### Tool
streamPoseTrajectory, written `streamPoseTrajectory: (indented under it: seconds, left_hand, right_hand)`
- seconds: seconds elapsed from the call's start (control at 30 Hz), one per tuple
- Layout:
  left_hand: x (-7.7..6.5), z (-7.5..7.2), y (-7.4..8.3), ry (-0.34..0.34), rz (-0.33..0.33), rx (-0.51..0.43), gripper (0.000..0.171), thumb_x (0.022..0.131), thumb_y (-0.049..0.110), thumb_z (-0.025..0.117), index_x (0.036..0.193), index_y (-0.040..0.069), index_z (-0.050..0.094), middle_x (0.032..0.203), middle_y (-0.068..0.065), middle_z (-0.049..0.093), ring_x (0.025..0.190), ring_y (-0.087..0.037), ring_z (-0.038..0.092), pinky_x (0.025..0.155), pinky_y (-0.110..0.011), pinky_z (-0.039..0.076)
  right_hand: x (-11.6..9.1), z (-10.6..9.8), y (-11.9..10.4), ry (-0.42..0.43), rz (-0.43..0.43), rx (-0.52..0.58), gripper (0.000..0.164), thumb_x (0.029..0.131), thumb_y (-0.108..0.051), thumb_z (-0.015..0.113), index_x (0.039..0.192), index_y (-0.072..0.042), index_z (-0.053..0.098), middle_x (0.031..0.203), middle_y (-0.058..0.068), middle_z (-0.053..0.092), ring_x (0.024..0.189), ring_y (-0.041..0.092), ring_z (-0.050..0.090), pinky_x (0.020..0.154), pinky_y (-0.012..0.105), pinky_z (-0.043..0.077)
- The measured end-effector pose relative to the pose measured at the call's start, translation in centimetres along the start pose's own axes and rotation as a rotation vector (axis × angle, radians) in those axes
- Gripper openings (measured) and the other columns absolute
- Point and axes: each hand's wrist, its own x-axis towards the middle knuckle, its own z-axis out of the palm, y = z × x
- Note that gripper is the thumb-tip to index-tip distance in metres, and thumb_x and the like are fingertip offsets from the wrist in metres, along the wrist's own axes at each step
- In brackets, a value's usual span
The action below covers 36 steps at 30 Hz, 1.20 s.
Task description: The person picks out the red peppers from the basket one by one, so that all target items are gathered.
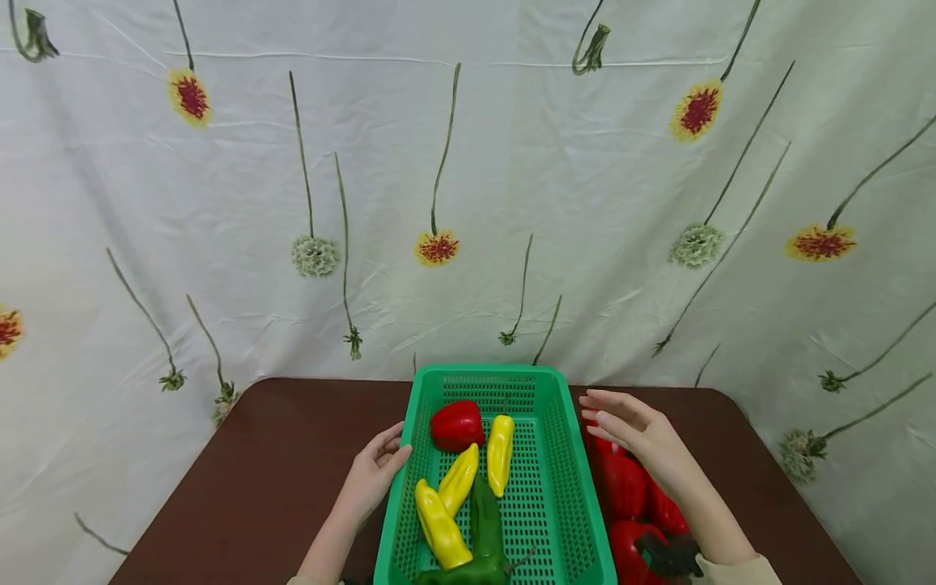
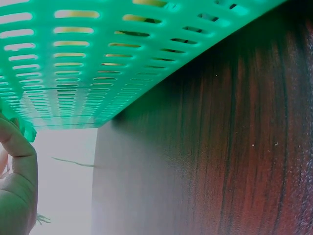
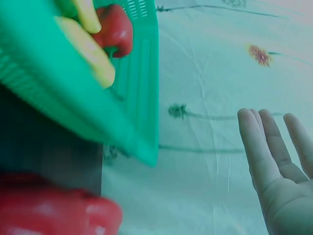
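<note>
A green plastic basket [image 1: 588,496] stands on the table. Inside it lie a red bell pepper [image 1: 457,426], three long yellow peppers [image 1: 500,455] and long green peppers [image 1: 486,520] near the front. My left hand [image 1: 371,474] is at the basket's left side, loosely bent, with its fingertips right at the rim. In the left wrist view, part of that hand [image 2: 17,171] shows beside the basket's slotted wall [image 2: 73,63]. To the right of the basket, my right hand [image 1: 647,439] is raised above several red bell peppers [image 1: 623,485], its fingers extended and holding nothing.
The dark brown table [image 1: 292,455] extends on both sides of the basket. Behind it hangs a pale cloth [image 1: 395,325] printed with flowers. A dark stem-like piece [image 1: 669,556] lies by the red peppers, close to my right sleeve [image 1: 738,571].
</note>
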Motion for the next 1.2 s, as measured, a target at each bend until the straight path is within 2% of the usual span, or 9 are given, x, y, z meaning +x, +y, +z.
streamPoseTrajectory:
  seconds: [0.13, 0.17, 0.3, 0.47, 0.67, 0.9, 1.03, 1.2]
  left_hand:
    - [-0.1, -0.1, 0.2, 0.002, 0.005, -0.002, 0.052, 0.099, 0.02, 0.06, 0.147, 0.006, 0.045, 0.12, -0.014, 0.057, 0.111, -0.023, 0.061, 0.083, -0.023, 0.051]
    - [-0.2, 0.0, 0.3, 0.002, 0.004, -0.005, 0.052, 0.099, 0.019, 0.06, 0.147, 0.006, 0.045, 0.12, -0.013, 0.057, 0.111, -0.023, 0.061, 0.083, -0.022, 0.05]
    - [-0.1, -0.1, 0.4, 0.007, 0.014, -0.012, 0.053, 0.099, 0.019, 0.061, 0.147, 0.005, 0.045, 0.12, -0.013, 0.057, 0.112, -0.024, 0.06, 0.084, -0.023, 0.05]
    - [0.0, 0.0, 0.4, 0.009, 0.025, -0.021, 0.053, 0.098, 0.019, 0.062, 0.146, 0.004, 0.045, 0.118, -0.013, 0.058, 0.11, -0.023, 0.061, 0.084, -0.023, 0.051]
    - [-0.1, -0.1, 0.1, 0.003, 0.009, -0.05, 0.053, 0.098, 0.018, 0.062, 0.145, 0.002, 0.046, 0.116, -0.014, 0.059, 0.101, -0.019, 0.063, 0.078, -0.022, 0.051]
    - [-0.1, -0.1, 0.0, 0.002, 0.002, -0.041, 0.053, 0.099, 0.02, 0.061, 0.145, 0.001, 0.045, 0.114, -0.012, 0.058, 0.103, -0.021, 0.061, 0.078, -0.023, 0.051]
    - [-0.1, 0.0, 0.1, 0.011, -0.003, -0.057, 0.052, 0.098, 0.018, 0.062, 0.145, 0.001, 0.046, 0.113, -0.011, 0.059, 0.101, -0.02, 0.062, 0.077, -0.023, 0.051]
    - [-0.2, 0.0, 0.1, 0.003, 0.002, -0.071, 0.052, 0.098, 0.017, 0.062, 0.145, 0.0, 0.046, 0.113, -0.012, 0.059, 0.1, -0.02, 0.062, 0.077, -0.022, 0.051]
  right_hand:
    - [2.3, 1.9, -0.4, -0.025, -0.006, -0.008, 0.046, 0.099, -0.024, 0.06, 0.14, -0.005, 0.051, 0.14, 0.017, 0.056, 0.113, 0.006, 0.064, 0.095, 0.029, 0.052]
    - [2.9, 2.5, -0.5, -0.029, -0.002, -0.022, 0.047, 0.098, -0.025, 0.062, 0.14, -0.006, 0.052, 0.14, 0.016, 0.056, 0.114, 0.007, 0.064, 0.097, 0.03, 0.051]
    - [5.2, 5.0, -0.4, -0.057, -0.003, -0.073, 0.049, 0.095, -0.028, 0.067, 0.138, -0.009, 0.054, 0.139, 0.013, 0.057, 0.121, 0.019, 0.06, 0.101, 0.036, 0.049]
    - [7.4, 7.6, 0.7, -0.104, -0.03, -0.073, 0.049, 0.094, -0.025, 0.069, 0.138, -0.01, 0.055, 0.14, 0.016, 0.055, 0.128, 0.033, 0.053, 0.102, 0.046, 0.047]
    - [8.8, 9.8, 2.6, -0.154, -0.004, -0.08, 0.053, 0.093, -0.027, 0.069, 0.14, -0.008, 0.052, 0.143, 0.016, 0.053, 0.132, 0.034, 0.049, 0.103, 0.049, 0.045]
    - [10.1, 11.6, 3.8, -0.156, 0.026, -0.118, 0.056, 0.09, -0.032, 0.072, 0.138, -0.011, 0.054, 0.145, 0.013, 0.051, 0.134, 0.035, 0.047, 0.103, 0.053, 0.043]
    - [11.0, 12.7, 4.5, -0.152, 0.039, -0.184, 0.062, 0.088, -0.035, 0.074, 0.14, -0.008, 0.052, 0.147, 0.015, 0.048, 0.134, 0.039, 0.044, 0.103, 0.056, 0.043]
    - [11.7, 14.2, 5.4, -0.128, 0.047, -0.311, 0.063, 0.086, -0.034, 0.077, 0.138, -0.009, 0.055, 0.147, 0.017, 0.047, 0.132, 0.042, 0.045, 0.102, 0.059, 0.042]
